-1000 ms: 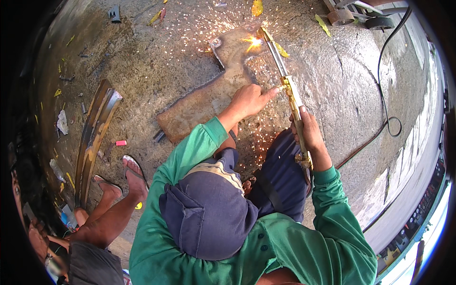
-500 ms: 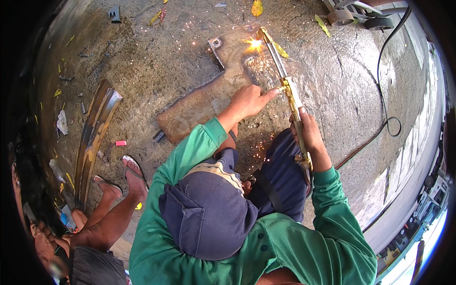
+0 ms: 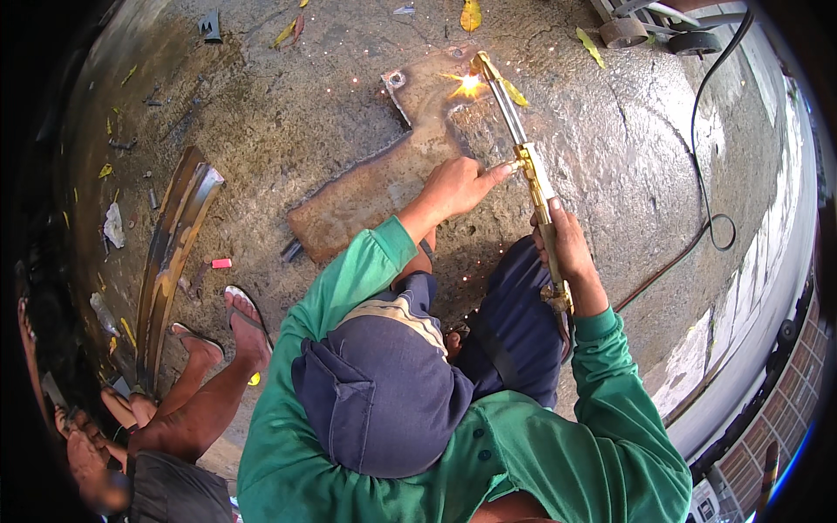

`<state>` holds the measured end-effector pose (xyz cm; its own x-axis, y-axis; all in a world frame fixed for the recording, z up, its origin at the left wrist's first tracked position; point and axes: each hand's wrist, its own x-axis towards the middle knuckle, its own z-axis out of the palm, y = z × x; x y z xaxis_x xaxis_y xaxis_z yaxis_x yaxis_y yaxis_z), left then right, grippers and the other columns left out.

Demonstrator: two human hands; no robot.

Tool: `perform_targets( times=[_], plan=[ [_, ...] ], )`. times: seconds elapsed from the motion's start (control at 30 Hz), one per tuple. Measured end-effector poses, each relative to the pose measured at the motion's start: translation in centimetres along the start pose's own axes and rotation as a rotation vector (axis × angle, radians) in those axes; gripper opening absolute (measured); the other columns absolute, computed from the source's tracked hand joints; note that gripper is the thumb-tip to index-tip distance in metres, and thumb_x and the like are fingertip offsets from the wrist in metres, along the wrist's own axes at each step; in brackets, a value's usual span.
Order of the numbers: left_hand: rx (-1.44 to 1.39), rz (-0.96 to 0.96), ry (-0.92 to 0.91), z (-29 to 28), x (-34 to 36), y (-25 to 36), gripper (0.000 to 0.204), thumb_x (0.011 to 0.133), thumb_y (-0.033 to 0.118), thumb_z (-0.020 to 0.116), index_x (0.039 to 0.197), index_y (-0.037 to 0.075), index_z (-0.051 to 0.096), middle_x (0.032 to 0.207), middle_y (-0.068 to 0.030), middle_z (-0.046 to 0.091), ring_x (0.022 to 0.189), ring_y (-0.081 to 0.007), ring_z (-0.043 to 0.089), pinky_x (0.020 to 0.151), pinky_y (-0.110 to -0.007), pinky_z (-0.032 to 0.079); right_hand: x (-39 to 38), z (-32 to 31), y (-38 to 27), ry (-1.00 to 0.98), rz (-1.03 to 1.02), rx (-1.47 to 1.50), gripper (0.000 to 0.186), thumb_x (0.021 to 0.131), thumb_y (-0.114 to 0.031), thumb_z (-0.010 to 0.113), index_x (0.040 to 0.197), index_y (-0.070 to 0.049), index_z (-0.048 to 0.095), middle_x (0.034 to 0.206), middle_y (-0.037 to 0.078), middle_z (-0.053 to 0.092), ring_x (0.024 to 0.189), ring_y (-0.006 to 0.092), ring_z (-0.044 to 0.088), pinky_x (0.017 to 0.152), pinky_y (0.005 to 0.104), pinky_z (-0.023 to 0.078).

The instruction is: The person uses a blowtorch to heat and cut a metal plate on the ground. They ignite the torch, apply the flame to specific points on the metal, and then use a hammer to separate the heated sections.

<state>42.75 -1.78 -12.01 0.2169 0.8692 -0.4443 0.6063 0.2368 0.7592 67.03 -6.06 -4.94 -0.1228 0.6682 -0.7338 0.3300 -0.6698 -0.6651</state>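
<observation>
My right hand (image 3: 568, 244) is wrapped around the handle of a brass and silver cutting torch (image 3: 514, 112), gripping it near its rear. Beside the torch's front valve, my left hand (image 3: 458, 185) is closed, its thumb and finger on the brass fitting. The torch's angled head hangs over the far end of a rusty steel plate (image 3: 366, 199). A bright orange flame (image 3: 471, 84) glows at the plate's edge just left of the head. The plate is stepped in outline, with a hole in its far-left corner. Curled fingers of both hands are partly hidden.
Curved steel strips (image 3: 174, 261) lie to the left, near another person's sandalled foot (image 3: 247, 309). A dark hose (image 3: 697, 157) loops along the right. Wheels of a cart (image 3: 695, 42) stand at the far right. A pink block (image 3: 221, 263) and yellow leaves (image 3: 471, 15) lie on the wet concrete.
The sparks have thinned out around the flame and near my knees. Both hands and the torch hold nearly the same position. Different things show at the lower right rim.
</observation>
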Motion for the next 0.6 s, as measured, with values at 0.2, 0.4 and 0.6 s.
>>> perform_targets(
  times=[0.2,0.4,0.6],
  plan=[
    [0.009,-0.002,-0.017,-0.26,-0.12,0.33,0.082,0.094,0.077,0.051,0.074,0.000,0.072,0.067,-0.0155,0.070,0.074,-0.0351,0.072,0.074,-0.047,0.054,-0.18,0.05,-0.03,0.013,0.004,-0.001,0.068,0.105,-0.066,0.038,0.099,-0.003,0.063,0.063,0.002,0.055,0.046,0.0122,0.050,0.044,0.0287,0.042],
    [-0.005,0.001,-0.029,-0.22,-0.13,0.32,0.082,0.093,0.077,0.052,0.074,0.000,0.072,0.069,-0.0151,0.070,0.074,-0.0346,0.072,0.074,-0.047,0.054,-0.34,0.06,0.03,0.013,0.004,0.013,0.066,0.105,-0.065,0.038,0.099,-0.004,0.064,0.063,0.002,0.055,0.047,0.0118,0.050,0.044,0.0283,0.042],
    [0.011,-0.001,-0.035,-0.27,-0.10,0.46,0.081,0.094,0.076,0.052,0.074,0.001,0.072,0.069,-0.0162,0.070,0.074,-0.0347,0.072,0.073,-0.047,0.053,-0.30,0.00,0.35,0.023,0.001,0.006,0.065,0.106,-0.064,0.037,0.099,-0.004,0.063,0.063,0.002,0.055,0.046,0.0118,0.050,0.043,0.0283,0.042]
  ],
)
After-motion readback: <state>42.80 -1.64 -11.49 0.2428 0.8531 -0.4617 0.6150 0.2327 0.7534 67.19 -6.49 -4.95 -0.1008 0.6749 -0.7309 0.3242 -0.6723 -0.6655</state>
